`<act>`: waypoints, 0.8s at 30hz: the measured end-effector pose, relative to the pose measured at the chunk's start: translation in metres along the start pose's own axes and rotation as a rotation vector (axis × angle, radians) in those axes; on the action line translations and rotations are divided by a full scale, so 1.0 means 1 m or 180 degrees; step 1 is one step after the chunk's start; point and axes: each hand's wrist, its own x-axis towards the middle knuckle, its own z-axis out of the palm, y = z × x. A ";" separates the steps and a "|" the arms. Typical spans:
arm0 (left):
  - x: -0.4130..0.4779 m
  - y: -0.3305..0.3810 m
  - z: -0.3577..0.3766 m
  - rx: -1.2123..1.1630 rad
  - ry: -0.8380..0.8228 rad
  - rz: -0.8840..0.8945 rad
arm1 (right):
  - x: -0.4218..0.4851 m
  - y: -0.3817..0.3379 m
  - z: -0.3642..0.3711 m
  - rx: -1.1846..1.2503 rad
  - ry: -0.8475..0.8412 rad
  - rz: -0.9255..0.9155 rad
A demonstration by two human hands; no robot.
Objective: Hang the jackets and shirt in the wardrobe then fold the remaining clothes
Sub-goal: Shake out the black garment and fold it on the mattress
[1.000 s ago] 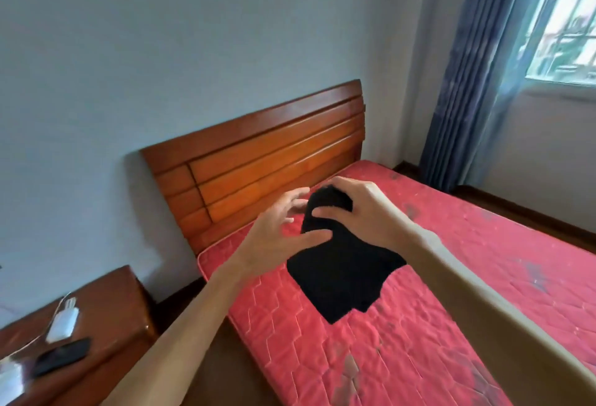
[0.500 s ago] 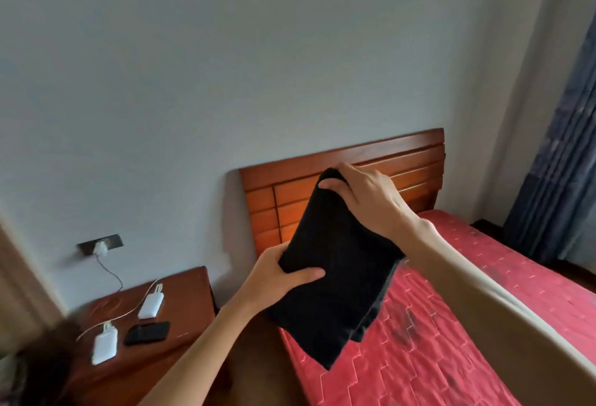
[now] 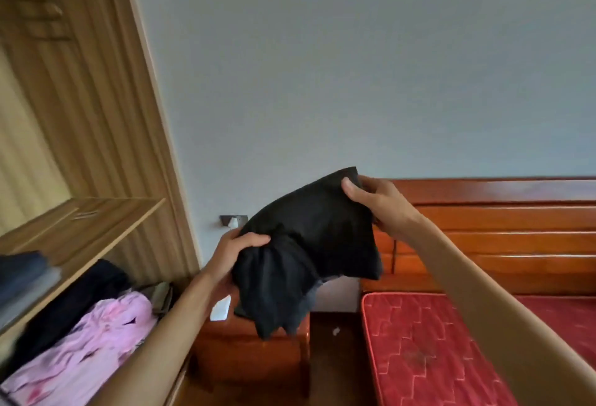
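**Black garment held in mid-air, both hands on it**

Head view: folded black garment is off every surface, in front of the grey wall, above the bedside table. Left hand grips its lower-left end, thumb curled over the fabric, other fingers hidden behind. Right hand pinches the top-right corner, thumb in front, fingers curled behind. The loose lower folds cover the table's right rear corner; a white adapter shows at its left edge. Wall socket sits just beside the left thumb. Open wardrobe on the left: pink garment at the lower shelf's front edge, dark garment behind it, folded blue-grey stack on the shelf above. On the right, wooden headboard and red mattress.
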 end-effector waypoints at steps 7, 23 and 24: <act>0.037 0.051 -0.064 0.0528 0.0617 0.0045 | 0.126 0.063 0.055 0.0299 -0.1130 0.0374; 0.033 0.022 -0.290 0.0629 0.3852 0.0640 | 0.291 0.135 0.327 0.0513 -0.1750 0.0701; 0.034 0.017 -0.305 0.0873 0.3935 0.0673 | 0.297 0.146 0.348 0.0384 -0.1712 0.0631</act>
